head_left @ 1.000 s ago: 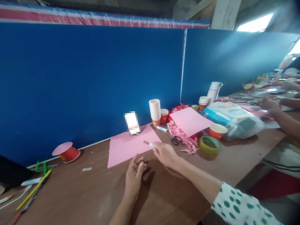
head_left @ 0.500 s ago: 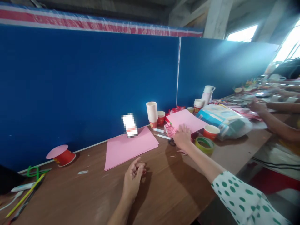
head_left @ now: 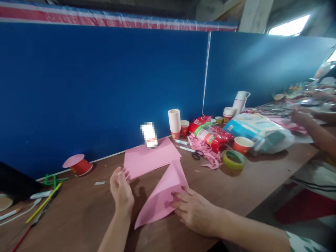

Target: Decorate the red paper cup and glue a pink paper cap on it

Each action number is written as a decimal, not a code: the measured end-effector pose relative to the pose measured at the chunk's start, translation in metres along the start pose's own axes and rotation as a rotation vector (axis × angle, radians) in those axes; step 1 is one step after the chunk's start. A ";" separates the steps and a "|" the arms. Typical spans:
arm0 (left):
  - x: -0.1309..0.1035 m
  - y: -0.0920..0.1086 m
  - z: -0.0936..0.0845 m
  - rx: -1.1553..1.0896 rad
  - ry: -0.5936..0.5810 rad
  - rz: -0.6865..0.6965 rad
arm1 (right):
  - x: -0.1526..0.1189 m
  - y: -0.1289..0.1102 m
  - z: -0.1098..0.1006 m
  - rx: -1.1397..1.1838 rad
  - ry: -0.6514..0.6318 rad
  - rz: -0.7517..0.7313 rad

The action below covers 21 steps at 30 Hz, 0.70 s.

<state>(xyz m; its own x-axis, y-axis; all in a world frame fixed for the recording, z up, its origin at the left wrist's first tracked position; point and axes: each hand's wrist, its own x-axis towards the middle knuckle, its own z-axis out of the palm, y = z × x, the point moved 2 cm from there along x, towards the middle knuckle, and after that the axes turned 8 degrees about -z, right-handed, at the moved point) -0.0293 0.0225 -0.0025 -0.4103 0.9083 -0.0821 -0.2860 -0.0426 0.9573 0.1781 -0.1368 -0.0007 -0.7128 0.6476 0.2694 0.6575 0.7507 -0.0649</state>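
Observation:
In the head view, a sheet of pink paper is bent and tilted just above the brown table, in front of me. My right hand grips its right edge, the fingers lying over the top and the thumb hidden. My left hand is to the left of the sheet, open, its fingers loosely curled and apart, with nothing in it. Behind both hands lies a stack of pink paper against the blue partition. A blurred-out white object stands at the stack's back edge.
On the right are scissors, pink paper strips, a red packet, a tape roll, a paper cup and a plastic-wrapped pack. A red cup with a pink disc stands left. Another person's hand is far right.
My right hand has brought the pink sheet from above the red packet towards me, uncovering the packet and paper strips. My left hand has shifted left and its fingers have loosened.

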 end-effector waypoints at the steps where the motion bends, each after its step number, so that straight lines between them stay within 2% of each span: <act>1: 0.005 0.000 -0.002 0.014 -0.007 -0.013 | 0.000 -0.002 -0.001 0.018 -0.020 -0.004; 5: 0.011 -0.003 -0.005 0.159 -0.147 0.003 | -0.001 0.005 -0.014 0.082 -0.091 -0.049; 7: 0.006 0.000 -0.003 0.316 -0.205 0.128 | -0.003 0.009 -0.020 0.105 -0.109 -0.076; 10: -0.010 0.007 0.003 0.504 -0.291 0.395 | -0.009 0.013 -0.026 0.152 -0.090 -0.072; 12: -0.025 0.005 0.010 0.534 -0.465 0.430 | -0.012 0.014 -0.026 0.193 -0.056 -0.055; 14: -0.040 -0.003 0.016 0.536 -0.682 0.345 | -0.015 0.014 -0.025 0.238 -0.016 -0.033; 16: -0.054 -0.013 0.021 0.560 -0.827 0.316 | -0.019 0.015 -0.024 0.275 0.037 0.002; 18: -0.064 -0.022 0.023 0.620 -0.937 0.382 | -0.025 0.020 -0.026 0.283 0.115 0.069; 21: -0.070 -0.031 0.023 0.780 -1.029 0.557 | -0.047 0.037 -0.034 0.176 0.277 0.244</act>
<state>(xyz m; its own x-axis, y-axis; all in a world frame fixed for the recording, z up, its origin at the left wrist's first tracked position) 0.0282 -0.0302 -0.0196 0.5968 0.7571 0.2657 0.3884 -0.5623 0.7300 0.2440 -0.1436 0.0172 -0.4324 0.7678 0.4727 0.7302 0.6058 -0.3161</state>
